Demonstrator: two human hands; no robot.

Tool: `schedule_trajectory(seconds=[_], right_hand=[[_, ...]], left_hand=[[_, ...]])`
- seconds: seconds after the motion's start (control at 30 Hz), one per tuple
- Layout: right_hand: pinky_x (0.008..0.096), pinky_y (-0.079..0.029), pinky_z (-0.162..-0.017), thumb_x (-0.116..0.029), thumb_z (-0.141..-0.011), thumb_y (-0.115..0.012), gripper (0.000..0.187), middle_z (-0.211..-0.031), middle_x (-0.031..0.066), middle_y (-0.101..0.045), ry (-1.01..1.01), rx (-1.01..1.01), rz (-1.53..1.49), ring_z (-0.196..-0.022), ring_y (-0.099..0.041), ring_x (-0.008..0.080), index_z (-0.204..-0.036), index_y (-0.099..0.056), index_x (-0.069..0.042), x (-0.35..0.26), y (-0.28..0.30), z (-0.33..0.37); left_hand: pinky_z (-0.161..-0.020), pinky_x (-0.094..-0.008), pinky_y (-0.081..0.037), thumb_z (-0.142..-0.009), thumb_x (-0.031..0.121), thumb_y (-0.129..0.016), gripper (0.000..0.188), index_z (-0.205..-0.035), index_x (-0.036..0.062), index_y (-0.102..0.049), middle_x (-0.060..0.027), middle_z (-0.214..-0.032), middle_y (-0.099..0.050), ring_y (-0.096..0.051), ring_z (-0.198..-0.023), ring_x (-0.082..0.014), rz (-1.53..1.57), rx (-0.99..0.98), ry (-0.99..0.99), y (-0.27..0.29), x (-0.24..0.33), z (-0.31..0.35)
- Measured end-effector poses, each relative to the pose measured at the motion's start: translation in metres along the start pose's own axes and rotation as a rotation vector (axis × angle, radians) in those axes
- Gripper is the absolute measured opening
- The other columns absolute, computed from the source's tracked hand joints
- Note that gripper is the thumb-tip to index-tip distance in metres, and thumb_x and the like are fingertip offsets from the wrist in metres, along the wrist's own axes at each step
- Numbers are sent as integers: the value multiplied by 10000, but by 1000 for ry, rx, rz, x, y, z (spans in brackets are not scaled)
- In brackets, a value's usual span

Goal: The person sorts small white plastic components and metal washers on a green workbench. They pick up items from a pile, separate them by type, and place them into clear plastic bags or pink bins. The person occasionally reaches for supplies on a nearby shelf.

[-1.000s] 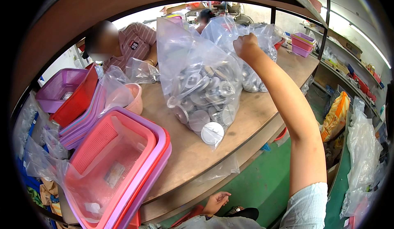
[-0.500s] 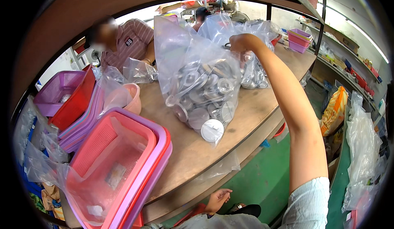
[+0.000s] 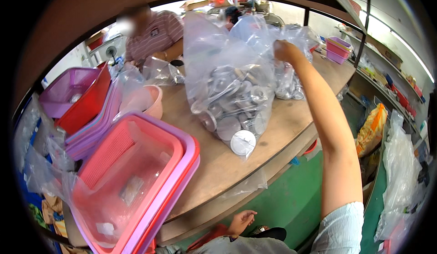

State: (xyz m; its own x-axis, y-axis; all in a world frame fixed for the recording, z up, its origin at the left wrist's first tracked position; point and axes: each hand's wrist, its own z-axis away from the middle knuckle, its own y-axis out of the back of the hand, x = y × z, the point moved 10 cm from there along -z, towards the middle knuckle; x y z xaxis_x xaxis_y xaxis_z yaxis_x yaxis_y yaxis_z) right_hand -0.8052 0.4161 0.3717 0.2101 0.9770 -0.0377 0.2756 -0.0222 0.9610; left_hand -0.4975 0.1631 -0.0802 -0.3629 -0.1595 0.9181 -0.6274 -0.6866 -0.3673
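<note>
While the Right Arm Lies Outstretched: Bagged Parts on a Wooden Table

Where the outstretched arm ends, we find the right hand (image 3: 286, 52) raised at the upper part of the rear bag (image 3: 287, 85), a clear plastic bag of metallic parts. Because the fingers are blurred, we cannot tell whether they are clenched on the plastic or merely beside it. We place this bag on the wooden table (image 3: 298, 120), behind and to the right of the larger front bag (image 3: 227, 88), which partly covers it in our view. Through the front bag's film we make out many round, greyish pieces, with a white disc (image 3: 243, 143) at its lowest corner.

Near the lower edge we note the left hand (image 3: 242, 221), released, its fingers loosely curled above the green floor (image 3: 291, 190).

At left we observe a tilted basket stack topped by a pink basket (image 3: 107, 160); beyond it lie a red basket (image 3: 86, 104), a purple basket (image 3: 63, 90) and a pale pink bowl (image 3: 156, 101). Across the table we see a co-worker (image 3: 157, 33) in a striped shirt, near crumpled clear plastic (image 3: 161, 70).
</note>
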Motion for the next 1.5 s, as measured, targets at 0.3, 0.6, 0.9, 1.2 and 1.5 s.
schedule_trajectory(seconds=[0.3,0.6,0.9,1.2,1.5], right_hand=[[366,-441,-709,23,-740,-493,181,-845,165,-604,357,966,-293,-829,-578,320,-902,-574,13,1,93,156],[245,-380,-626,-55,-880,-443,144,-686,35,-427,-617,1173,-792,-608,-389,124,-772,-494,27,126,-125,508],[318,-452,-672,-226,-838,-569,275,-802,131,-599,-1234,210,-494,-732,-552,192,-952,-594,23,46,-323,811],[329,-453,-659,-211,-818,-574,252,-788,138,-601,-1317,136,-559,-719,-559,213,-934,-594,13,29,-312,779],[339,-454,-647,-196,-799,-580,230,-774,144,-603,-1347,147,-565,-707,-565,234,-916,-595,2,20,-312,780]], left_hand=[[-626,-192,-401,-900,95,-475,179,-1044,13,-541,4,-759,-514,-472,-695,-61,-39,-58,29,-15,-13,-1],[-581,-192,-397,-891,156,-489,220,-1051,12,-538,-9,-770,-526,-477,-662,-52,-196,-291,110,-70,-39,-2],[-632,-246,-442,-857,118,-502,185,-980,-9,-556,-37,-745,-586,-533,-673,-93,-288,-456,13,-109,-58,10],[-610,-315,-457,-794,215,-576,277,-978,9,-563,-103,-743,-592,-570,-679,-176,-735,-1212,175,-148,-200,82],[-608,-323,-459,-783,221,-587,282,-964,6,-571,-112,-744,-599,-578,-685,-189,-798,-1480,152,-168,-174,101]])
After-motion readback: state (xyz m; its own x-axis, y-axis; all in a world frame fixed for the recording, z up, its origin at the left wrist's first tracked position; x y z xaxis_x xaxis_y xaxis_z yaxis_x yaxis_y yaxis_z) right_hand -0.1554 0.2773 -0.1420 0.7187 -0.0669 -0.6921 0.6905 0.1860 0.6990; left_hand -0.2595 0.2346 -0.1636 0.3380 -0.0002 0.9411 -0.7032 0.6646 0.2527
